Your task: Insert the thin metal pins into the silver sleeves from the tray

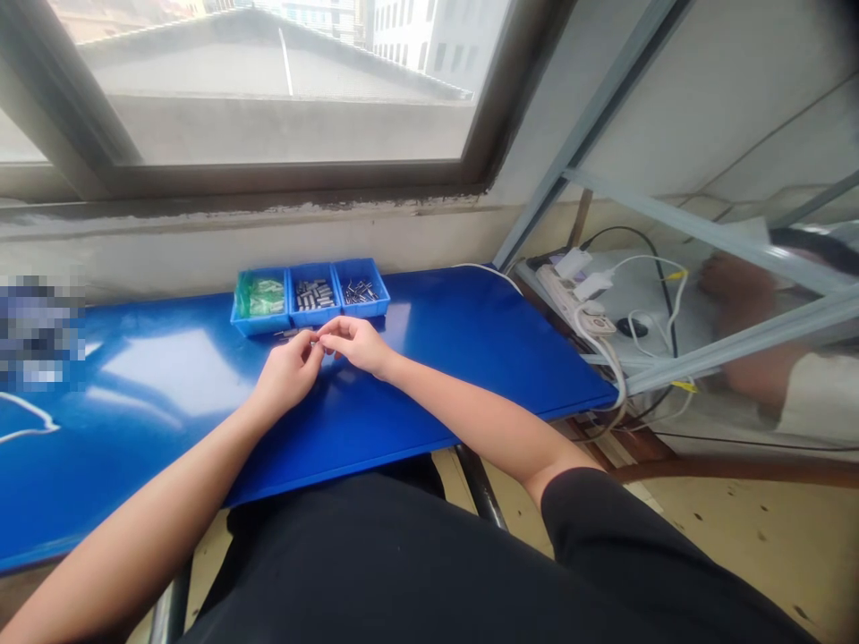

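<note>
Both hands meet over the blue table (429, 394), just in front of three blue bins. My left hand (288, 371) has its thumb and fingers pressed together around something small, mostly hidden. Its fingertips touch those of my right hand (355, 344), which is also closed in a pinch; what it grips is too small to name. The left bin (260, 326) holds pale parts in a green bag (259, 293). Short metal cylinders (314, 295) fill the middle bin, and thin dark metal pieces (361, 292) lie in the right bin. A few small metal parts (287, 334) lie beside my left fingertips.
A white cable (30, 416) and a pixelated blurred area lie on the table at the left. On the right, a metal frame (671, 219) stands by a power strip (581, 300) with plugs and cables. Another person's arm (744, 331) shows behind the frame.
</note>
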`<state>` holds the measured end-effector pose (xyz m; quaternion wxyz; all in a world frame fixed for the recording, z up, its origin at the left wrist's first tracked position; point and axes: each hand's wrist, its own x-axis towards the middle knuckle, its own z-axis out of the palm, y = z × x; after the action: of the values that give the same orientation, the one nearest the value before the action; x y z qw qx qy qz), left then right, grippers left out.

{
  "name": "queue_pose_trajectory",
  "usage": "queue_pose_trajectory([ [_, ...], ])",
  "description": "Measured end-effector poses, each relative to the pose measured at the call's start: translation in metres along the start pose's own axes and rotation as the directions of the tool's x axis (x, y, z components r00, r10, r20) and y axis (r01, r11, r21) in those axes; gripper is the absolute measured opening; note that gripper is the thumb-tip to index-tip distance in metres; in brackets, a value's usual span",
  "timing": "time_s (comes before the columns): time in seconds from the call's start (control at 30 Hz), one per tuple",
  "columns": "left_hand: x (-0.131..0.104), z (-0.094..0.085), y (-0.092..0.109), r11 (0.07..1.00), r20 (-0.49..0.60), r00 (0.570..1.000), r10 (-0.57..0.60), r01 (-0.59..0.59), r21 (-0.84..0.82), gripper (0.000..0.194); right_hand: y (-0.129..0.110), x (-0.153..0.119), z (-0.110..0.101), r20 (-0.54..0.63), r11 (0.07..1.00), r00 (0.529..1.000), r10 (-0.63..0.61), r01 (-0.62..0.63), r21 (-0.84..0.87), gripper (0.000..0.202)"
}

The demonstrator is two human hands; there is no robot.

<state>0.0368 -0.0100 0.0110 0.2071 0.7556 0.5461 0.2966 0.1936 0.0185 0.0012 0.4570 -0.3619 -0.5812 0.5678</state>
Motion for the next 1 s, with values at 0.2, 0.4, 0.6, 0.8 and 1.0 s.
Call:
queue_pose_trajectory([
  [0.2,0.0002,-0.0007,0.0001,1.0,0.012,1.0,-0.003,0.003,0.008,0.029,0.0009,0.0004,-0.0003,0.008,1.0,1.0,-0.004,0.004,-0.002,0.011],
  [0.4,0.0003,-0.0006,-0.0007,1.0,0.015,1.0,-0.008,0.008,0.004,0.028,0.0017,0.0008,-0.0001,0.009,1.0,1.0,-0.011,0.011,0.001,0.012],
  [0.6,0.0003,-0.0004,-0.0011,1.0,0.015,1.0,-0.008,0.008,0.01,0.029,0.0016,0.0008,-0.0002,0.01,1.0,1.0,-0.005,0.005,-0.004,0.012],
  [0.8,0.0004,-0.0014,-0.0005,1.0,0.031,0.999,-0.008,0.007,0.02,0.03,0.0005,0.0007,-0.0003,0.019,1.0,1.0,-0.011,0.011,-0.021,0.011],
  [1.0,0.0007,-0.0016,-0.0012,0.999,0.051,0.999,-0.017,0.016,0.035,0.03,-0.0018,-0.0001,0.0004,0.006,0.998,1.0,-0.019,0.02,-0.059,0.009],
])
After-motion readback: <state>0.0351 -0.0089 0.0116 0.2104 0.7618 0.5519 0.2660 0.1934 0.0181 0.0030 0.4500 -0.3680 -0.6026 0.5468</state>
